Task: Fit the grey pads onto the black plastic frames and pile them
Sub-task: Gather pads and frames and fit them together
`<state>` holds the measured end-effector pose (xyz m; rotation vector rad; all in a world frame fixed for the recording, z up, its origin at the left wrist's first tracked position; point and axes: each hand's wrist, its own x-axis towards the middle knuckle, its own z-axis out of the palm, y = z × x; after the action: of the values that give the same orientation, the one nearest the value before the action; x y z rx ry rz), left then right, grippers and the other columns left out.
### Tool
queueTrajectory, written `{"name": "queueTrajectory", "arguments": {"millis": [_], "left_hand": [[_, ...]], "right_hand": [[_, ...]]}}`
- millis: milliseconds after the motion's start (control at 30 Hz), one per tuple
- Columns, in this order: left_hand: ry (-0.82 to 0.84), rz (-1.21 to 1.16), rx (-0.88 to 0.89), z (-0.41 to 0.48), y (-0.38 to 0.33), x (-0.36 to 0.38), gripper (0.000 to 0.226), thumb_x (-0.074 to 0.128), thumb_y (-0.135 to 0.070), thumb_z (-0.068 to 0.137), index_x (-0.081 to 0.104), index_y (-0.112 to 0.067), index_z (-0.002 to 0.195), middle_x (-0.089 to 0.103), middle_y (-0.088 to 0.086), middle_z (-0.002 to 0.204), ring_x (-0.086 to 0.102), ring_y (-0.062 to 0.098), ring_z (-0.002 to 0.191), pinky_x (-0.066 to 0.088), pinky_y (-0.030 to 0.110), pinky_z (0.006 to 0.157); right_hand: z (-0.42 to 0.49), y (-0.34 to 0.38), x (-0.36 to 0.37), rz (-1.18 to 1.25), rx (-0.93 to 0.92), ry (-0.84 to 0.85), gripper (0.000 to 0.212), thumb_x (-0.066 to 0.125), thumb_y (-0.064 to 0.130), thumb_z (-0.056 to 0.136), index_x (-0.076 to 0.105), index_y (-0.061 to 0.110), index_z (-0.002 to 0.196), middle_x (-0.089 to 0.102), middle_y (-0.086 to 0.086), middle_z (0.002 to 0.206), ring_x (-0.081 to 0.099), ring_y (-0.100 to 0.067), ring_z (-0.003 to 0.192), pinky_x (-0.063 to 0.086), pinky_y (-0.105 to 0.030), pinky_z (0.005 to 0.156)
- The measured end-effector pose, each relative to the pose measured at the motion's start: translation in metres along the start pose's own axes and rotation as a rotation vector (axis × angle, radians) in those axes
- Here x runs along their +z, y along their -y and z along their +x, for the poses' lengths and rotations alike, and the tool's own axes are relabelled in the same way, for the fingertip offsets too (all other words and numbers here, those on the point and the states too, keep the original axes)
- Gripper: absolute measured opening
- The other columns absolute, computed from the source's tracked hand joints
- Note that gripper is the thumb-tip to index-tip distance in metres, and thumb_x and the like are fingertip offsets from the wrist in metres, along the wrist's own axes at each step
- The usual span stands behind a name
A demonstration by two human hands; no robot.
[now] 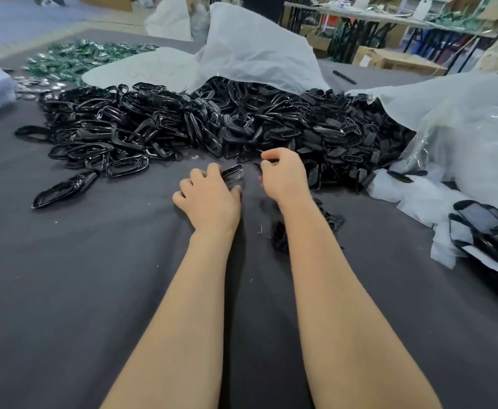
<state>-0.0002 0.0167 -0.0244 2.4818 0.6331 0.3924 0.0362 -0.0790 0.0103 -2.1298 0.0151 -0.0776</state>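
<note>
A big heap of black plastic frames (159, 125) spreads across the grey cloth table (94, 290), spilling from a white plastic bag (250, 51). To its right lies a heap of dark pads (339, 143). My left hand (209, 196) rests on the cloth, fingers curled around one glossy black frame (233, 173). Just to the right, my right hand (283, 175) pinches a small dark piece (259, 168) between thumb and fingers; I cannot tell whether it is a pad. A short row of stacked frames (64, 188) lies at the left.
A second clear plastic bag (463, 137) sits at the right. Finished black-and-grey pieces on white paper (483, 231) lie at the right edge. A few dark pads (280, 240) lie under my right forearm. Green parts (79, 57) and shiny discs (41, 84) lie far left.
</note>
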Motion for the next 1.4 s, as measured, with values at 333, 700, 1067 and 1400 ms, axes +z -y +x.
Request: {"name": "queueTrajectory", "arguments": {"millis": [333, 700, 1067, 1400], "left_hand": [[0.02, -0.036, 0.126, -0.03, -0.021, 0.005, 0.021, 0.056, -0.028, 0.096, 0.056, -0.017, 0.114, 0.051, 0.008, 0.126, 0.049, 0.031, 0.115, 0.034, 0.04, 0.095], [0.07, -0.657, 0.127, -0.031, -0.029, 0.008, 0.004, 0.059, -0.02, 0.095, 0.059, -0.023, 0.092, 0.055, -0.017, 0.078, 0.051, -0.005, 0.072, 0.035, -0.003, 0.059], [0.147, -0.834, -0.01, -0.028, -0.034, 0.015, 0.008, 0.037, -0.016, 0.1, 0.039, -0.02, 0.106, 0.065, 0.001, 0.097, 0.051, 0.005, 0.066, 0.039, 0.018, 0.053], [0.197, -0.962, 0.032, -0.025, -0.029, 0.018, 0.031, 0.049, -0.002, 0.095, 0.057, -0.03, 0.106, 0.067, 0.004, 0.105, 0.067, 0.003, 0.07, 0.058, 0.029, 0.079]], "right_hand": [[-0.035, -0.034, -0.049, 0.697, 0.079, 0.133, 0.035, 0.046, -0.01, 0.094, 0.059, 0.008, 0.121, 0.054, -0.01, 0.1, 0.06, -0.018, 0.085, 0.056, -0.025, 0.082], [-0.034, -0.044, -0.042, 0.655, 0.009, -0.047, 0.019, 0.056, 0.004, 0.094, 0.065, 0.021, 0.09, 0.062, 0.0, 0.085, 0.061, -0.009, 0.079, 0.056, -0.018, 0.069], [-0.03, -0.046, -0.041, 0.664, 0.005, -0.116, 0.018, 0.056, -0.002, 0.092, 0.059, 0.014, 0.085, 0.065, -0.003, 0.077, 0.066, -0.003, 0.06, 0.053, -0.015, 0.062], [-0.03, -0.045, -0.041, 0.689, 0.052, -0.171, 0.013, 0.058, -0.001, 0.091, 0.054, 0.01, 0.086, 0.063, -0.009, 0.083, 0.065, -0.005, 0.061, 0.056, -0.018, 0.065]]}}
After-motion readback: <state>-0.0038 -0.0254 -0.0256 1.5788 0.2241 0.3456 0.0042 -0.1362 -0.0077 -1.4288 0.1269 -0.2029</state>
